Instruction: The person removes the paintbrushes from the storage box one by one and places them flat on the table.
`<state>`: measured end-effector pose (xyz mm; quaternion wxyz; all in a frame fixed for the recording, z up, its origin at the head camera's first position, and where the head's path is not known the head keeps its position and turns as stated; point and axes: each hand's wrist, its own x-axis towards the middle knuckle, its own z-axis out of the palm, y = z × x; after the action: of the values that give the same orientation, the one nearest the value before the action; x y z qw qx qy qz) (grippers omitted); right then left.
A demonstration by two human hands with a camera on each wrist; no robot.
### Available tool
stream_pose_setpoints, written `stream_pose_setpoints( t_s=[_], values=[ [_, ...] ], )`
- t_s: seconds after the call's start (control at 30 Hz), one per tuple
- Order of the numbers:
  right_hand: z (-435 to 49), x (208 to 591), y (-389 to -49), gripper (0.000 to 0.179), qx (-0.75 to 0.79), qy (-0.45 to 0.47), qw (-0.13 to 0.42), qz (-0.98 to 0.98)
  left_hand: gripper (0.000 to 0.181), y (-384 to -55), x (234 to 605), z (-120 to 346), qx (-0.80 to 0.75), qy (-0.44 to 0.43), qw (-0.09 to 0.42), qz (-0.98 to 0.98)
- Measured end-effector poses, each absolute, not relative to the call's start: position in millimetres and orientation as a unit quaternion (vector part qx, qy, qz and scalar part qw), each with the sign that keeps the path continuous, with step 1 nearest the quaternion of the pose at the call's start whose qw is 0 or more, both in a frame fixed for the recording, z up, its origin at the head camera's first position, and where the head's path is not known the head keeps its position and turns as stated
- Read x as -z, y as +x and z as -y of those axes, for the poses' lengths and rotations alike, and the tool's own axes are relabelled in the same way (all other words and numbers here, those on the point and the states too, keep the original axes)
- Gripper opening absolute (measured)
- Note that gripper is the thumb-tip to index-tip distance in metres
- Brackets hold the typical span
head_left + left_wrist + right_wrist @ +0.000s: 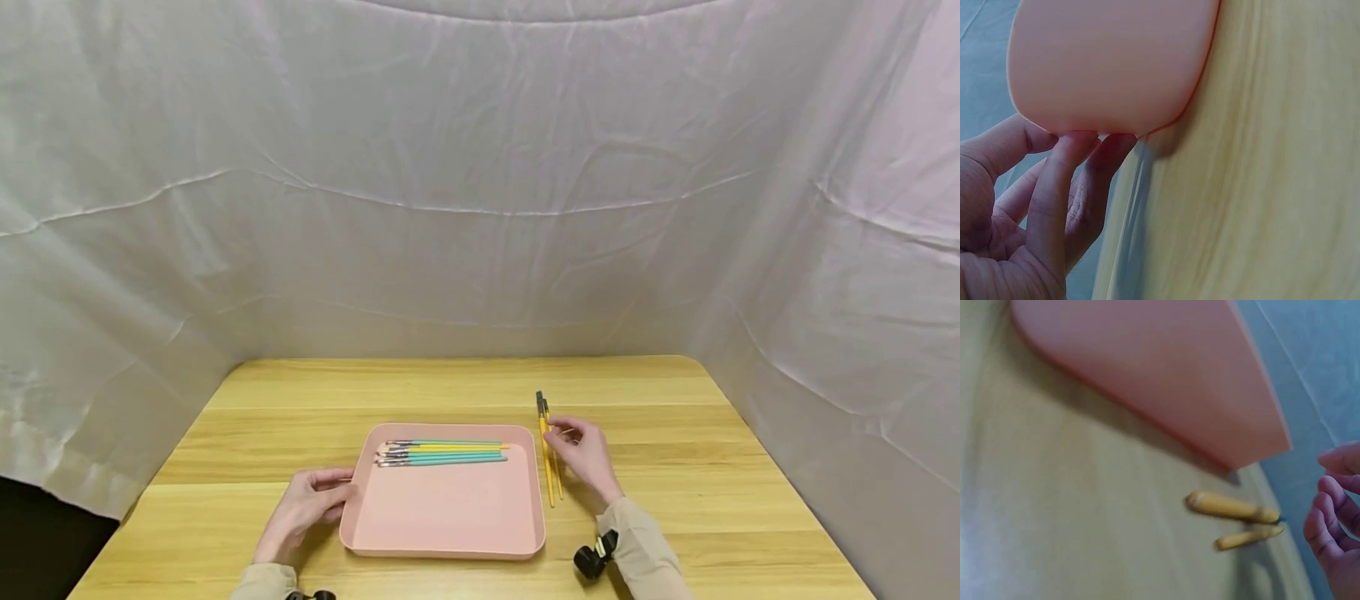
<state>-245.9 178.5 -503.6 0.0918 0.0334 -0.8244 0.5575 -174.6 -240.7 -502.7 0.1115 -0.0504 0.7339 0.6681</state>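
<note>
A pink rectangular tray (450,517) lies on the wooden table. Inside, along its far side, several paintbrushes (442,459) with turquoise handles and a yellow one lie side by side, bristles to the left. My left hand (307,504) is at the tray's left wall, its fingertips (1119,142) touching the wall. Just right of the tray, two yellow-handled paintbrushes (547,462) with dark bristles rest on the table, bristles pointing away from me. My right hand (585,457) hovers beside them with loosely bent fingers; a gap shows between fingers and handles (1229,506) in the right wrist view.
The wooden table (675,467) has rounded far corners. A grey cloth curtain (480,267) hangs behind it and along both sides. Black wrist cameras (596,556) sit on the beige sleeves (645,546).
</note>
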Motion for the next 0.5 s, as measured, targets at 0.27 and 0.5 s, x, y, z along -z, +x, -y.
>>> stream_pose_setpoints(
  t_s=[0.27,0.5],
  values=[
    [-173,495,-249,0.026,-0.537,0.094,0.067,0.836,0.05,-174,503,240,-0.671,-0.048,0.115,-0.731],
    [-166,486,-249,0.027,-0.528,0.128,0.036,0.839,0.05,-174,504,241,-0.67,-0.047,0.115,-0.732]
  ],
)
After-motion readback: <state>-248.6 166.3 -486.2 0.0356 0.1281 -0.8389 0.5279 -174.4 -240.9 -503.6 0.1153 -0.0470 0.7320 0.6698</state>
